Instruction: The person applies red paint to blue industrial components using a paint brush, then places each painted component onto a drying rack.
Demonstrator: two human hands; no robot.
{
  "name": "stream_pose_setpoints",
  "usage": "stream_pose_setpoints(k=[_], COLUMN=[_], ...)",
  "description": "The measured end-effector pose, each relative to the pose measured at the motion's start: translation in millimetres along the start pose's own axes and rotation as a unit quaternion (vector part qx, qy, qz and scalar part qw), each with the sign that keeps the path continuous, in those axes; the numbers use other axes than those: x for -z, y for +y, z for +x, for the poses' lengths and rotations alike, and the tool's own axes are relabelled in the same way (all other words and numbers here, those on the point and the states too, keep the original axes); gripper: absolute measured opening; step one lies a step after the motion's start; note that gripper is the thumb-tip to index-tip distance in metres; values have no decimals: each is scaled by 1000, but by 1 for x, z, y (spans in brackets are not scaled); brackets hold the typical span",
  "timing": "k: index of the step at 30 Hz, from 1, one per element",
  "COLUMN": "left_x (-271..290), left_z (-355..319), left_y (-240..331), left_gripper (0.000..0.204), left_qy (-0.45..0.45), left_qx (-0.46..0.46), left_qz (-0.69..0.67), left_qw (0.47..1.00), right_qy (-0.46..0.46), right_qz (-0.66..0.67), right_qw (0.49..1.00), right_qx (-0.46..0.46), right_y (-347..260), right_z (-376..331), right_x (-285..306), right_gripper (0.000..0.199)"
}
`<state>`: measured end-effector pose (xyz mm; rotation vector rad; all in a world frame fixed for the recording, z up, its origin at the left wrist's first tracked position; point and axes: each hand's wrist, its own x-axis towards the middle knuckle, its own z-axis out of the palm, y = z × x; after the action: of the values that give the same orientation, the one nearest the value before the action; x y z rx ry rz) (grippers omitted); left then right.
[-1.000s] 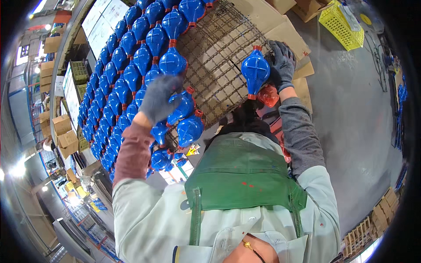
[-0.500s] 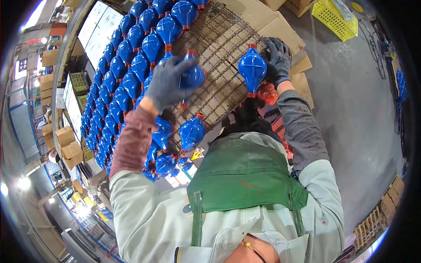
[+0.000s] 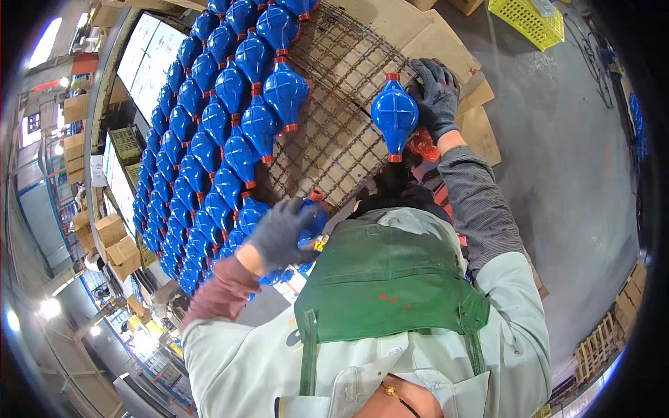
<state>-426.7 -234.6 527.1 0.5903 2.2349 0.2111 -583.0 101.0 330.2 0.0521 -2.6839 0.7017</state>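
Rows of glossy blue bulb-shaped parts (image 3: 209, 150) with red caps at their ends hang in tight diagonal lines across the left part of a dark wire mesh rack (image 3: 341, 132). The view looks down from a person's head, over a green apron (image 3: 390, 279) worn on top of a pale work jacket, with both arms raised toward the rack.

The left hand (image 3: 279, 233), in a grey knit glove, is closed around one blue part (image 3: 313, 219) at the near edge of the rack, at the near end of the hanging rows. The fingers wrap over most of it, so only its right side and a red cap at its far end show. A dark red sleeve covers the left forearm.

The right hand (image 3: 435, 97), also in a grey glove, is well apart from the left, farther away and to the right. Its fingers curl around the right side of a second blue part (image 3: 395, 115), which stands upright against the bare section of the mesh with one red cap at its far end and one at its near end. Whether this part already hangs on the wire or is only held against it cannot be told.

Flattened brown cardboard (image 3: 418, 35) lies behind the rack. A yellow plastic crate (image 3: 533, 21) sits on the grey floor at far right.
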Motion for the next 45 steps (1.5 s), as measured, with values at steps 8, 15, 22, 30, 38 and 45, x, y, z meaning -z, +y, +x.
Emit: stream_pose_setpoints(k=[8,15,22,30,38,45], left_x=[11,136,113,75,186,98], left_z=[55,196,198,217,284,270], left_y=[-13,-31,4,70,-6,-3], left_gripper=[73,71,68,86,82,71], left_qy=[242,403,424,343,467,554], left_qx=[-72,-15,-55,-104,26,64], left_qz=[-133,89,133,-14,106,167], left_qw=[958,911,894,933,878,813], right_qy=[-1,-7,21,9,16,3], right_qz=[21,13,52,46,63,48], right_qw=[1000,1000,998,999,998,998], right_qx=[-8,6,5,3,-1,32], right_y=[-1,-1,-1,-2,-1,0], right_z=[0,0,1,2,0,3], right_x=[1,6,7,10,8,9], right_gripper=[40,42,42,41,41,38])
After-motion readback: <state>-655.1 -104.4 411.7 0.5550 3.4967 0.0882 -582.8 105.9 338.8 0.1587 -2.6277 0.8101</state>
